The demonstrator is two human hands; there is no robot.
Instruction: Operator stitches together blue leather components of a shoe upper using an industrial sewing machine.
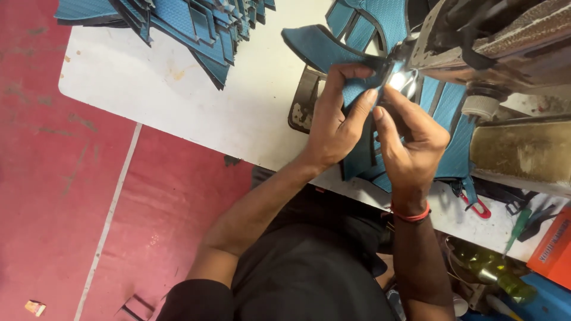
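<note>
Our left hand [336, 122] pinches a teal textured piece [333, 53] and our right hand [410, 142] closes on its edge, feeding it under the lit needle area of the sewing machine [493, 53] on the white table [178, 101]. A big stack of similar teal pieces [178, 24] lies at the table's far corner, well apart; more teal pieces [455, 137] hang beside the machine. We judge the work partway through, though we cannot tell which heap is finished. The needle itself is hidden by glare and fingers, and the machine is cut off.
</note>
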